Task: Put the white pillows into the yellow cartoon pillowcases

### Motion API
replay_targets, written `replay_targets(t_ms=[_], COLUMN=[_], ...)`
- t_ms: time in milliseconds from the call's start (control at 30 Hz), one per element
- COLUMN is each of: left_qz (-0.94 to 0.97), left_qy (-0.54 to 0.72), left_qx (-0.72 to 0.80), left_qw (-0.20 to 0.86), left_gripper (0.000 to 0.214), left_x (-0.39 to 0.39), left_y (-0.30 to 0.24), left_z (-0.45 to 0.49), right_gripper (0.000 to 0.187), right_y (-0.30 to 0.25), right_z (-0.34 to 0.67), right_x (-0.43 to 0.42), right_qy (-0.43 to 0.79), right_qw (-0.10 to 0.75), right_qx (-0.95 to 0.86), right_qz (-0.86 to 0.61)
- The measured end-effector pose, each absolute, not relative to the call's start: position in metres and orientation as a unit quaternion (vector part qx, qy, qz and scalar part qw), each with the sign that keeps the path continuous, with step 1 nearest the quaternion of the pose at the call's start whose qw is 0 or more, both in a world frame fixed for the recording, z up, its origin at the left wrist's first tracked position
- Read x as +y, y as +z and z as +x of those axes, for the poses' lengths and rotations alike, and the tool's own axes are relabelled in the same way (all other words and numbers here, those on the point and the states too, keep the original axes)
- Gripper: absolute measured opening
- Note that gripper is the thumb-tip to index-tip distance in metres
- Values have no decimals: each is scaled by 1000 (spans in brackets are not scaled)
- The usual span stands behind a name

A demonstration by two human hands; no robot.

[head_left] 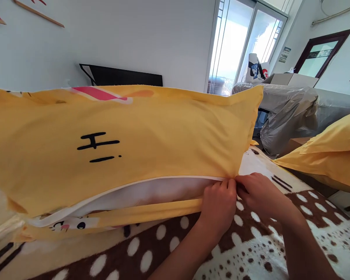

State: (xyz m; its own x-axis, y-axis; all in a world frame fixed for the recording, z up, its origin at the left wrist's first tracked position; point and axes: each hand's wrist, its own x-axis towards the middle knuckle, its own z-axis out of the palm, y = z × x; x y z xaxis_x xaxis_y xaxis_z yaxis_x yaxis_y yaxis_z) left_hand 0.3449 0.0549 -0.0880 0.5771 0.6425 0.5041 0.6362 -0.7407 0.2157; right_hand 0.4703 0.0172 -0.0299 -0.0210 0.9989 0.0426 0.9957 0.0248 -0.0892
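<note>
A yellow pillowcase (169,136) with "HI!" lettering and a pink print stands tilted up in front of me. Along its lower side runs a long opening with a white edge, and a white pillow (151,190) shows inside. My left hand (218,204) is closed on the fabric at the right end of this opening. Right beside it, my right hand (258,194) pinches the pillowcase's corner. Whatever small part lies between the fingertips is hidden. A cat-like face is printed on the lower flap at the left.
Beneath lies a brown and white spotted blanket (147,258). Another yellow pillow or cover (332,155) is at the right. Farther back are a plastic-covered piece of furniture (291,112), a black panel (125,76) by the wall, and glass doors (233,39).
</note>
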Motion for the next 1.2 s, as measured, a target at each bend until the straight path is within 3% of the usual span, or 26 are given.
replay_targets(t_ms=[167,300,600,767,967,1067,1200], left_qz=[856,849,846,855,862,859,865], left_qy=[392,428,444,410,370,360,340], left_qx=[309,268,292,317,328,333,349], left_qw=[-130,-154,-53,20,111,149,118], left_gripper=[15,13,12,6,22,24,25], left_x=[66,74,79,86,88,78,64], left_y=[-103,-112,-122,-117,-97,-91,-89], left_z=[351,353,357,354,346,345,346], right_gripper=[19,19,15,13,42,46,45], right_y=[-34,-31,-35,-28,-32,-39,-42], right_z=[471,473,469,485,507,502,495], right_x=[27,31,43,49,55,54,47], right_qy=[26,53,49,186,274,285,298], right_qw=[51,56,29,84,155,171,217], right_qx=[-710,-708,-691,-726,-651,-647,-650], right_qz=[-701,-702,-721,-657,-691,-686,-664])
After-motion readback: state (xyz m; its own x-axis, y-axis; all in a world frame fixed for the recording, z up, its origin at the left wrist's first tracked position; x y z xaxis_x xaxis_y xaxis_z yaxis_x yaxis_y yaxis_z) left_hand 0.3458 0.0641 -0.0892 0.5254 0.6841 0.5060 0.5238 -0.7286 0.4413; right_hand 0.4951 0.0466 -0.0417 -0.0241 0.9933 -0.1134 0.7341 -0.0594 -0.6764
